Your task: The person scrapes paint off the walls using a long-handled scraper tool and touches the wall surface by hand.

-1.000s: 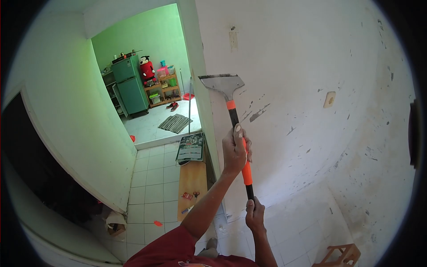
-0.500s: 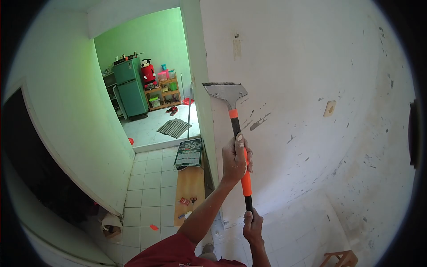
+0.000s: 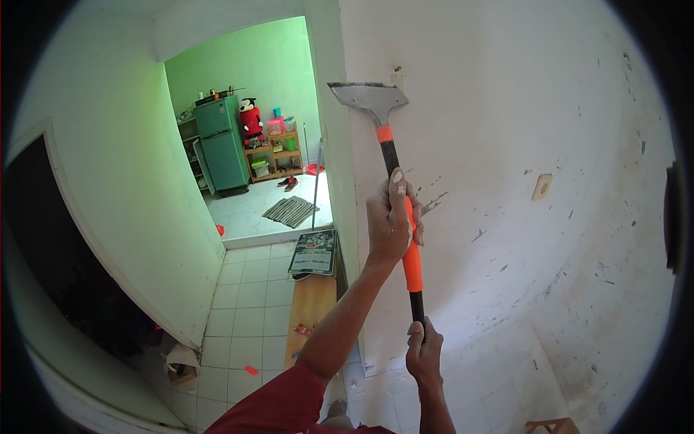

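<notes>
A long-handled scraper (image 3: 412, 249) with a wide metal blade and an orange and black handle stands upright before the white wall (image 3: 477, 130). My left hand (image 3: 391, 220), dusted with white, is wrapped round the middle of its handle. Lower down, my right hand (image 3: 424, 351) grips the black end of the handle. The blade is at the wall near its left edge, just below a small mark; whether it touches the surface I cannot tell. Grey scuffs lie to the right of my left hand.
A wooden bench (image 3: 312, 304) with a calendar (image 3: 313, 252) on it stands by the wall's corner. A wall socket (image 3: 542, 186) is at right. A wooden stool (image 3: 551, 427) shows at bottom right. Beyond the doorway are a green fridge (image 3: 220, 145) and a shelf (image 3: 275, 155).
The scraper first dropped slightly, then rose up the wall, with both hands still round its handle. The view has shifted a little, and the stool now shows less.
</notes>
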`<action>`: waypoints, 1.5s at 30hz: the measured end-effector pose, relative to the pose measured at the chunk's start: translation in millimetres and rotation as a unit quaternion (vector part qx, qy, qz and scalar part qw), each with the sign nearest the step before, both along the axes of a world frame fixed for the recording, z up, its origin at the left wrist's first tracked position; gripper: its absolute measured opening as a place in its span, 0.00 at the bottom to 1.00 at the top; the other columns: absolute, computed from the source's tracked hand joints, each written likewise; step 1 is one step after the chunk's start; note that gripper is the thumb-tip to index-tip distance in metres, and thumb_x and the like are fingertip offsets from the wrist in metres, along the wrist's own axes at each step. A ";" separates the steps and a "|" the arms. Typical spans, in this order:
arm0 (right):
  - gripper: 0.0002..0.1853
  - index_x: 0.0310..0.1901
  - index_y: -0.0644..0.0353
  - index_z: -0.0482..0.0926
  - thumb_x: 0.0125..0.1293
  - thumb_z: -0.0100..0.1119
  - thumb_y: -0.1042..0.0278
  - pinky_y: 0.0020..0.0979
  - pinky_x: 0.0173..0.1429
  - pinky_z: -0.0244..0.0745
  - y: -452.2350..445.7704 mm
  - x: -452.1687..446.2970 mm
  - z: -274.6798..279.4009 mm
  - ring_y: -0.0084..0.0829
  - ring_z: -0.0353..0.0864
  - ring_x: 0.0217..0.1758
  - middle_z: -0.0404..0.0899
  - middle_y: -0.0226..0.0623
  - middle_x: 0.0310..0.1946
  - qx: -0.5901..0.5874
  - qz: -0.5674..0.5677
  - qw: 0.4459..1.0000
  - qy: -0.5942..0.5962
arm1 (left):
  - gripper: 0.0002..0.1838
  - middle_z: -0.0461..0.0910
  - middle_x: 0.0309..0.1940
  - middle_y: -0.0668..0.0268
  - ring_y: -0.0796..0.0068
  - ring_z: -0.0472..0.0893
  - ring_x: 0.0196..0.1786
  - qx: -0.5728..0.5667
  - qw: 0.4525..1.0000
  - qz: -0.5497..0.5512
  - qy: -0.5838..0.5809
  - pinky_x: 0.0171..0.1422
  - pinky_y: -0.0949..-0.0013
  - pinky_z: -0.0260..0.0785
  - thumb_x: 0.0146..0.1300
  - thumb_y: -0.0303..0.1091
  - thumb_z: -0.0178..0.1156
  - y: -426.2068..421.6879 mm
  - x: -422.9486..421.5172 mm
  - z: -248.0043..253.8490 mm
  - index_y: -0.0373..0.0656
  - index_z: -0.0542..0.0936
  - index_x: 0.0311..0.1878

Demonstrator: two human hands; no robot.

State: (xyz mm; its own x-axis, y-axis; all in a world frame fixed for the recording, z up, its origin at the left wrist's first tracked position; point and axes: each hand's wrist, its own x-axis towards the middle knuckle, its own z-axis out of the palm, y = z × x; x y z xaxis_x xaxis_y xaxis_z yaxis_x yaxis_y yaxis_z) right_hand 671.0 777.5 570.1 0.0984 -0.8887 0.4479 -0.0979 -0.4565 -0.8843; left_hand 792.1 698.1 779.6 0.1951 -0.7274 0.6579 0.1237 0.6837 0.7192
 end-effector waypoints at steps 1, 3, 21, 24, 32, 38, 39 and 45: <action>0.15 0.34 0.66 0.73 0.80 0.49 0.65 0.40 0.25 0.63 1.8 2.2 -9.1 0.35 0.71 0.16 0.69 0.45 0.15 -0.001 0.002 1.000 -0.006 | 0.25 0.66 0.17 0.66 0.76 0.68 0.10 -0.003 1.000 0.001 -0.001 0.14 0.70 0.68 0.84 0.53 0.42 1.0 2.5 -7.5 0.42 0.66 0.35; 0.15 0.35 0.66 0.73 0.79 0.49 0.65 0.41 0.25 0.63 10.5 4.1 -31.0 0.40 0.74 0.17 0.70 0.46 0.16 -0.003 0.004 1.000 -0.002 | 0.25 0.66 0.17 0.66 0.75 0.69 0.11 0.020 1.000 0.008 -0.019 0.14 0.70 0.67 0.84 0.53 0.43 6.0 6.7 -30.8 0.42 0.67 0.35; 0.11 0.39 0.65 0.75 0.78 0.51 0.66 0.45 0.25 0.66 21.3 11.0 -176.4 0.55 0.79 0.21 0.72 0.50 0.17 0.004 -0.030 0.999 0.039 | 0.23 0.66 0.16 0.69 0.80 0.67 0.11 0.088 0.994 0.071 0.000 0.14 0.72 0.64 0.85 0.47 0.39 14.3 9.2 -168.1 0.41 0.66 0.34; 0.13 0.37 0.66 0.72 0.79 0.52 0.65 0.44 0.24 0.62 -3.6 16.2 -105.9 0.53 0.75 0.18 0.69 0.49 0.15 0.016 -0.024 0.999 0.029 | 0.23 0.65 0.16 0.70 0.80 0.68 0.11 0.086 0.995 0.046 0.015 0.15 0.73 0.64 0.85 0.47 0.39 7.5 11.5 -107.9 0.41 0.66 0.34; 0.17 0.34 0.64 0.74 0.80 0.46 0.61 0.39 0.26 0.63 30.3 12.0 -277.7 0.35 0.72 0.17 0.69 0.41 0.16 0.050 0.007 0.998 0.031 | 0.23 0.66 0.14 0.69 0.79 0.69 0.12 0.123 0.990 0.053 -0.038 0.16 0.70 0.65 0.85 0.47 0.40 17.7 20.6 -272.9 0.40 0.66 0.35; 0.13 0.37 0.66 0.74 0.78 0.50 0.66 0.47 0.26 0.64 1.6 16.3 -167.6 0.57 0.76 0.20 0.71 0.51 0.17 0.062 -0.017 0.998 0.013 | 0.23 0.68 0.16 0.67 0.78 0.70 0.12 0.105 0.994 0.035 -0.018 0.16 0.70 0.65 0.85 0.47 0.41 -1.3 13.1 -179.8 0.40 0.66 0.34; 0.13 0.37 0.66 0.74 0.78 0.50 0.66 0.47 0.26 0.64 3.3 17.6 -169.7 0.57 0.76 0.20 0.71 0.51 0.17 0.063 -0.019 0.998 0.016 | 0.23 0.68 0.16 0.66 0.78 0.70 0.12 0.105 0.994 0.020 -0.011 0.16 0.70 0.65 0.85 0.46 0.40 -4.7 15.9 -169.2 0.40 0.66 0.34; 0.12 0.38 0.65 0.74 0.78 0.51 0.65 0.48 0.26 0.64 47.5 6.9 -272.1 0.57 0.77 0.21 0.71 0.52 0.17 0.066 -0.028 0.997 0.042 | 0.22 0.69 0.15 0.66 0.77 0.72 0.12 0.168 0.984 0.046 -0.032 0.17 0.70 0.66 0.85 0.44 0.40 18.8 17.1 -296.8 0.40 0.67 0.33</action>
